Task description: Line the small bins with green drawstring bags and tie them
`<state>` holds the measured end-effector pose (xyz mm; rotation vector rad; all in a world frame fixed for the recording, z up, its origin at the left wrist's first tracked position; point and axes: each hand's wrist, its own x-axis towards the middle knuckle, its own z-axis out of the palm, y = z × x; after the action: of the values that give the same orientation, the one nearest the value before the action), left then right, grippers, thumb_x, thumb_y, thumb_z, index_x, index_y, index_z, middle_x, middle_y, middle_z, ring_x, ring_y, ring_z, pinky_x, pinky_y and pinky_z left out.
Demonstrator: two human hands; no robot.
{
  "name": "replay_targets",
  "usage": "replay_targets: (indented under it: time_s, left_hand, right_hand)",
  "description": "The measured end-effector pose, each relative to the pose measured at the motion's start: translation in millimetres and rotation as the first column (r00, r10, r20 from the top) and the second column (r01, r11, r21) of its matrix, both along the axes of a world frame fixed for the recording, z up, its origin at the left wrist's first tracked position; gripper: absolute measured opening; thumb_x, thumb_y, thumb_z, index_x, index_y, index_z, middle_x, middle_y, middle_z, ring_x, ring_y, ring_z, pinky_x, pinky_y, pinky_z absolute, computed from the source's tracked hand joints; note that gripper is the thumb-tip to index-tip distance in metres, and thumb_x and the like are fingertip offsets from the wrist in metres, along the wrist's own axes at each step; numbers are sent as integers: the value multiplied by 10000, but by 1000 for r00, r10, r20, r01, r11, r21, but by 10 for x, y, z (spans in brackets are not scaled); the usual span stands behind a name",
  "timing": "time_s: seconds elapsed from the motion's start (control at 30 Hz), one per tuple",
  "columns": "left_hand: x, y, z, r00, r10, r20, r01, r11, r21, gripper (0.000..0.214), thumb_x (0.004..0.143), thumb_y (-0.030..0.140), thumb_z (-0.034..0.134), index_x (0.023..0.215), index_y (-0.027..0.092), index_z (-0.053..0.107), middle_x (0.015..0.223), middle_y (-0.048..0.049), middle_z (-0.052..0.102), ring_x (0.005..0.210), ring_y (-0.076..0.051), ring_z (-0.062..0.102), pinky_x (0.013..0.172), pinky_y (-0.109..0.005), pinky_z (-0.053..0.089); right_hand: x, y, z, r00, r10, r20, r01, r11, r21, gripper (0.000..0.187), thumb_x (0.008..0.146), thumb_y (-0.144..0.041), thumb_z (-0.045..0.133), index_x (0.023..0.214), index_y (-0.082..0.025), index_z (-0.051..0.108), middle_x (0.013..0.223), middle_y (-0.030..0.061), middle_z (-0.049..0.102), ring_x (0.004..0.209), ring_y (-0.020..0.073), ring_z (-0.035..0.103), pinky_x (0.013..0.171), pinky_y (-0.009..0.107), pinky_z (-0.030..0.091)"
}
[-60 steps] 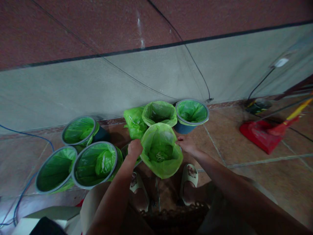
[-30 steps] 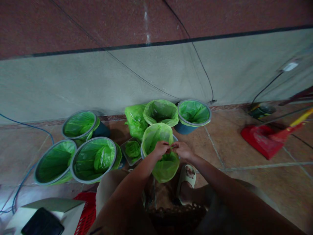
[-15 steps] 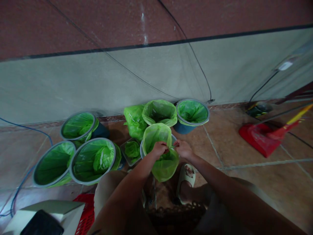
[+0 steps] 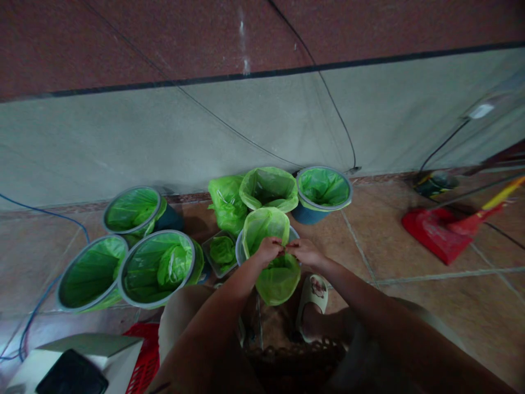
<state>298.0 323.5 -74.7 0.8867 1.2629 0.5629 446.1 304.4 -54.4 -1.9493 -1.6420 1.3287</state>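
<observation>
A translucent green trash bag (image 4: 278, 284) lies draped in and over a grey-rimmed bin (image 4: 240, 249) in front of my feet. My left hand (image 4: 269, 249) is closed on the bag's gathered plastic above the bin. Close beside it, my right hand (image 4: 304, 251) pinches the same plastic, its fingertips nearly touching the left ones. Behind the bin stands another open green bag (image 4: 268, 189), and a tied, filled green bag (image 4: 227, 203) leans next to that one. What lies under my fingers is partly hidden.
Several bag-lined bins stand left, among them a large round bin (image 4: 192, 257). A small grey tray (image 4: 222, 269) and a blue lined bin (image 4: 314, 214) flank the work. At right lies a red dustpan (image 4: 437, 230). A phone (image 4: 71, 375) rests on a white box (image 4: 123, 355) at lower left.
My right hand has moved left, closer to my left hand. The bag's edge between them is drawn together, and its upper part has shifted slightly right.
</observation>
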Motion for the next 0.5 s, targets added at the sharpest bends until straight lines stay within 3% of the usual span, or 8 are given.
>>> replay_targets:
  time_s: [0.17, 0.3, 0.37, 0.43, 0.5]
  left_hand:
    - [30, -14, 22, 996, -36, -85, 41, 998, 56, 129, 702, 38, 611, 760, 149, 642, 590, 5, 602, 543, -106, 578, 589, -225, 487]
    - [-58, 59, 270, 957, -70, -282, 126, 975, 185, 180, 763, 80, 579, 895, 134, 690, 699, -38, 689, 607, -146, 640, 637, -259, 517]
    - [-215, 145, 481, 904, -6, -427, 165, 927, 336, 218, 810, 128, 559, 976, 135, 701, 814, -67, 730, 714, -170, 677, 724, -283, 533]
    - [-446, 240, 696, 805, 132, -579, 197, 861, 469, 244, 839, 169, 553, 1029, 148, 704, 938, -84, 745, 858, -190, 689, 841, -305, 522]
    - [-704, 309, 853, 697, 208, -686, 200, 862, 465, 275, 863, 178, 522, 1072, 147, 698, 972, -94, 749, 909, -206, 689, 865, -312, 512]
  right_hand:
    - [77, 55, 21, 998, -65, 19, 64, 995, 83, 122, 725, -225, 611, 707, -190, 727, 663, 20, 685, 626, 158, 602, 583, 253, 408]
    - [114, 158, 227, 973, -165, -159, 202, 944, 261, 135, 731, -281, 598, 730, -199, 705, 736, 27, 704, 708, 181, 628, 693, 290, 460]
    - [109, 192, 379, 928, -195, -318, 306, 885, 350, 160, 733, -345, 620, 745, -199, 684, 830, 40, 714, 776, 184, 634, 751, 306, 473]
    - [85, 198, 538, 869, -164, -467, 372, 839, 397, 201, 737, -401, 648, 744, -201, 659, 938, 53, 717, 852, 184, 631, 799, 311, 473]
    - [43, 180, 674, 807, -116, -579, 392, 839, 378, 233, 753, -435, 661, 754, -203, 640, 989, 56, 717, 891, 182, 625, 819, 309, 469]
